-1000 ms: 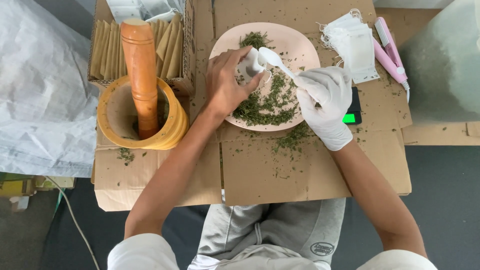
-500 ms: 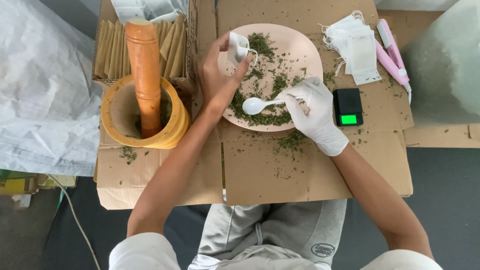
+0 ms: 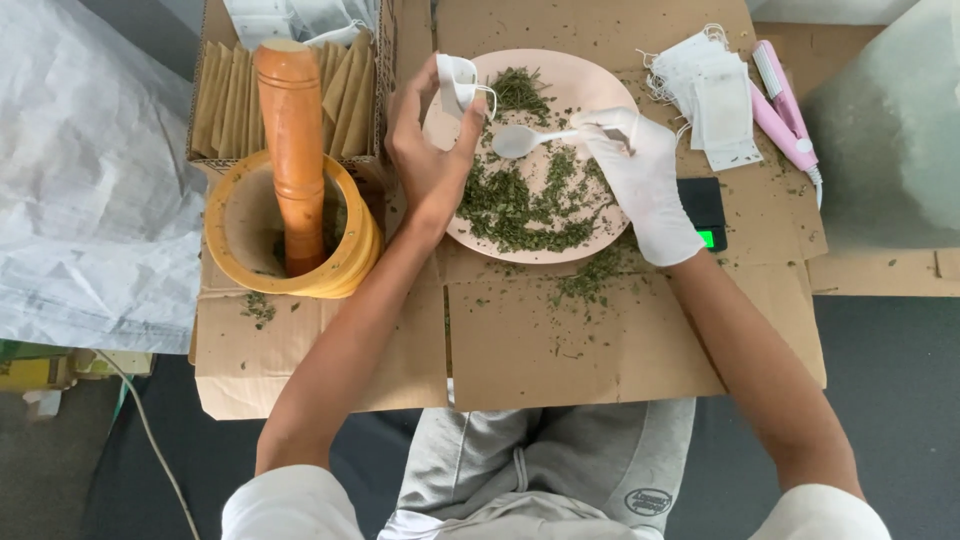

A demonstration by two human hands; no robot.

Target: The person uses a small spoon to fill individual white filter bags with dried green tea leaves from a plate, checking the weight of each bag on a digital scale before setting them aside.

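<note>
Filling a sachet from the plate

Holding: left hand (image 3: pixel 430 150) bare, fingers pinched on a small white sachet (image 3: pixel 455 85) above the plate's (image 3: pixel 590 80) left rim, mouth turned toward the spoon. Right hand (image 3: pixel 645 170) gloved, fingers closed on the handle of a white spoon (image 3: pixel 520 140); bowl hangs over the plate's upper middle, just right of the sachet, not touching it. Can't tell whether the bowl carries any herb.

Herbs (image 3: pixel 525 205): chopped green leaf spread over the plate's lower half, small heap at its top, some spilled on the cardboard (image 3: pixel 560 340) below the plate.

Around the plate:
- left: yellow mortar (image 3: pixel 285 225) with wooden pestle (image 3: pixel 292 140) standing in it; box of tan envelopes (image 3: pixel 215 100) above it
- right: stack of empty sachets (image 3: pixel 715 90), pink sealer (image 3: pixel 785 100) beyond; scale (image 3: pixel 705 210) partly under the right wrist

Step, as I read it: spoon-to-sachet transfer, spoon about at the mouth.

Next move needs: mouth held open and steady, spoon tip fed inside before tipping. Narrow opening, loose leaf, so spill back onto the plate is likely if misaligned.
</note>
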